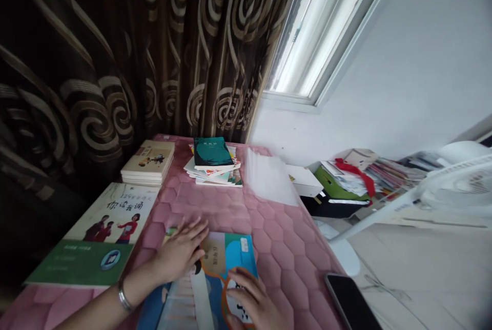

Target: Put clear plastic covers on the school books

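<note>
Closest to me, the right hand (258,303) rests low over a blue-covered book (241,253), its fingers bent and slightly apart with the thumb standing off; from this angle I can't tell how firmly it touches. Across the book's upper left, the left hand (179,255) lies palm down, fingers loosely fanned, a silver bracelet (123,294) at the wrist. Neither one looks to be pinching anything. The book lies flat on the pink worktop (272,227), between both hands.

As I judge it, a hard push from the left palm could skew the book on the padded cover, or crease it if the right fingers caught an edge. The dark phone (351,299) worries me more: it sits right at the worktop's side, where a sweep of the right elbow could knock it to the floor. Further off, the teal book (211,151) tops an uneven pile (219,180) that a bump might spill.

As for writing, the tan patch on the blue cover seems to say 五年级; the print on its white sticker is too small. On the left, the green-and-white book (115,207) shows 129 and 你读我诵. Pale characters on the teal cover, and those on the cream books (144,171) behind, defeat me.
</note>
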`<state>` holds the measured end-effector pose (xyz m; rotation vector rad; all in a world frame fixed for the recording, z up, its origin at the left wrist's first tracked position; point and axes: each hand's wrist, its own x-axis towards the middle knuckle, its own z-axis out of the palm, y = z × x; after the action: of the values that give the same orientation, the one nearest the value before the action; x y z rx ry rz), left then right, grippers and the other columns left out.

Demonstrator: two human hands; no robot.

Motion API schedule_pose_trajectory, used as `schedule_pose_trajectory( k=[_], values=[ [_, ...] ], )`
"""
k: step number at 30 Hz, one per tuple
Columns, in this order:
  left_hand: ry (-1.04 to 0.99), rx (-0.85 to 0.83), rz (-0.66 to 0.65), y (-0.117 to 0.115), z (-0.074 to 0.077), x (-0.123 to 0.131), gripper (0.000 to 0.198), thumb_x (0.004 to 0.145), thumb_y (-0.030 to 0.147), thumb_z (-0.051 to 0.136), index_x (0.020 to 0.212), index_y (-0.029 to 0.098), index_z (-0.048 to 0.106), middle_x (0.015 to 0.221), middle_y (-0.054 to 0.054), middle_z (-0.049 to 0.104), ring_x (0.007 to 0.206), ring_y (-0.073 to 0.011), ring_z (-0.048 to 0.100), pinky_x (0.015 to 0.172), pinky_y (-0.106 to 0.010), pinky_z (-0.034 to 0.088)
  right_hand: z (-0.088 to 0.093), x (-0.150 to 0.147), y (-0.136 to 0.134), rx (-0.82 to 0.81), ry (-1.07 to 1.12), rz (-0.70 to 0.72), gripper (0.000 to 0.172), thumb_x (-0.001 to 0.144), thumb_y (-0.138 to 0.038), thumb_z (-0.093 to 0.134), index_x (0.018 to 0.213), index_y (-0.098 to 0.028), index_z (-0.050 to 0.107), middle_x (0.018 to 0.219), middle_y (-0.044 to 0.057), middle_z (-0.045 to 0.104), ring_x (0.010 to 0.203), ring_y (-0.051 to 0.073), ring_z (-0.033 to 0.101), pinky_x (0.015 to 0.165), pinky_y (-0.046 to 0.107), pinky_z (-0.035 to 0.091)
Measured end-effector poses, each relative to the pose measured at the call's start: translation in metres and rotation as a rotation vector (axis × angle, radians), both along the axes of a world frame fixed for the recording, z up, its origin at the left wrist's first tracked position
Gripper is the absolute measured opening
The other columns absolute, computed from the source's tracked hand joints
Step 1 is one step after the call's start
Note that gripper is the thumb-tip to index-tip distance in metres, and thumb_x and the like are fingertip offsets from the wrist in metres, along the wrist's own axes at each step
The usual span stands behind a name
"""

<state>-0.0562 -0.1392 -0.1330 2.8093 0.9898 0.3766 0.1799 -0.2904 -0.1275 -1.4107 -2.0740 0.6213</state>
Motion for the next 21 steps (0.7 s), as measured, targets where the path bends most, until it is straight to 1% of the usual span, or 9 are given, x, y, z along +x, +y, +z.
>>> schedule_pose_trajectory(
  k=[1, 3, 5, 8, 10, 12, 15, 18, 21],
  values=[
    [0.016, -0.016, -0.004, -0.003, -0.003, -0.004, 0.054, 0.093, 0.031, 0.044, 0.147, 0.029, 0.034, 0.153, -0.002, 0.036, 0.142, -0.0216, 0.030, 0.116, -0.045, 0.024, -0.001, 0.003, 0.006, 0.037, -0.117, 0.052, 0.038, 0.084, -0.037, 0.063, 0.119, -0.026, 0.064, 0.138, 0.009, 0.055, 0.131, 0.029, 0.046, 0.103, 0.041, 0.045],
    [0.045, -0.051, -0.004, -0.005, -0.004, -0.007, 0.057, 0.094, 0.033, 0.043, 0.149, 0.029, 0.027, 0.155, -0.004, 0.031, 0.143, -0.0219, 0.028, 0.117, -0.046, 0.020, -0.003, 0.007, 0.015, -0.013, -0.278, 0.146, 0.052, 0.079, -0.042, 0.068, 0.129, -0.028, 0.058, 0.146, 0.011, 0.045, 0.135, 0.037, 0.038, 0.104, 0.052, 0.041],
    [0.060, -0.084, 0.005, -0.005, -0.003, -0.007, 0.057, 0.095, 0.035, 0.041, 0.150, 0.029, 0.025, 0.156, -0.004, 0.029, 0.143, -0.0220, 0.028, 0.118, -0.047, 0.018, -0.004, 0.008, 0.019, -0.106, -0.361, 0.189, 0.055, 0.078, -0.039, 0.069, 0.131, -0.032, 0.056, 0.149, 0.008, 0.040, 0.136, 0.040, 0.035, 0.105, 0.059, 0.036],
    [0.049, -0.114, 0.022, -0.005, -0.001, -0.004, 0.057, 0.095, 0.038, 0.042, 0.149, 0.030, 0.027, 0.155, -0.004, 0.031, 0.142, -0.0221, 0.031, 0.118, -0.047, 0.019, -0.007, 0.005, 0.017, -0.163, -0.375, 0.194, 0.053, 0.080, -0.025, 0.065, 0.131, -0.035, 0.056, 0.150, 0.005, 0.038, 0.137, 0.040, 0.032, 0.107, 0.062, 0.031],
    [0.041, -0.121, 0.029, -0.005, -0.001, -0.004, 0.057, 0.095, 0.039, 0.042, 0.149, 0.029, 0.028, 0.154, -0.004, 0.032, 0.141, -0.0225, 0.031, 0.118, -0.048, 0.019, -0.006, 0.003, 0.016, -0.170, -0.357, 0.184, 0.056, 0.078, -0.022, 0.065, 0.132, -0.035, 0.055, 0.151, 0.004, 0.037, 0.138, 0.041, 0.030, 0.108, 0.064, 0.029],
    [0.039, -0.127, 0.029, -0.005, -0.002, -0.004, 0.057, 0.095, 0.039, 0.042, 0.149, 0.027, 0.029, 0.155, -0.004, 0.031, 0.142, -0.0227, 0.030, 0.118, -0.049, 0.019, 0.000, 0.001, 0.017, -0.196, -0.351, 0.191, 0.061, 0.074, -0.023, 0.069, 0.132, -0.036, 0.054, 0.151, 0.003, 0.036, 0.138, 0.042, 0.029, 0.108, 0.065, 0.028],
    [0.032, -0.153, 0.031, -0.005, 0.001, -0.004, 0.058, 0.093, 0.036, 0.045, 0.148, 0.026, 0.030, 0.155, -0.005, 0.031, 0.143, -0.0226, 0.029, 0.118, -0.049, 0.019, 0.014, -0.002, 0.020, -0.279, -0.389, 0.225, 0.068, 0.071, -0.031, 0.074, 0.135, -0.035, 0.052, 0.153, 0.004, 0.033, 0.139, 0.043, 0.026, 0.109, 0.065, 0.025],
    [0.016, -0.213, 0.064, -0.011, 0.012, -0.005, 0.055, 0.089, 0.031, 0.054, 0.142, 0.026, 0.042, 0.154, -0.006, 0.033, 0.142, -0.0251, 0.029, 0.118, -0.050, 0.020, 0.030, -0.002, 0.022, -0.335, -0.400, 0.255, 0.062, 0.074, -0.042, 0.072, 0.133, -0.035, 0.054, 0.152, 0.004, 0.035, 0.140, 0.040, 0.025, 0.111, 0.062, 0.023],
    [-0.006, -0.324, 0.036, -0.026, 0.031, -0.012, 0.046, 0.086, 0.032, 0.057, 0.132, 0.028, 0.056, 0.152, -0.006, 0.040, 0.141, -0.0275, 0.032, 0.117, -0.050, 0.022, 0.042, -0.003, 0.020, -0.300, -0.332, 0.278, 0.042, 0.079, -0.048, 0.067, 0.120, -0.037, 0.065, 0.149, -0.001, 0.042, 0.140, 0.035, 0.029, 0.112, 0.055, 0.024]
  ],
)
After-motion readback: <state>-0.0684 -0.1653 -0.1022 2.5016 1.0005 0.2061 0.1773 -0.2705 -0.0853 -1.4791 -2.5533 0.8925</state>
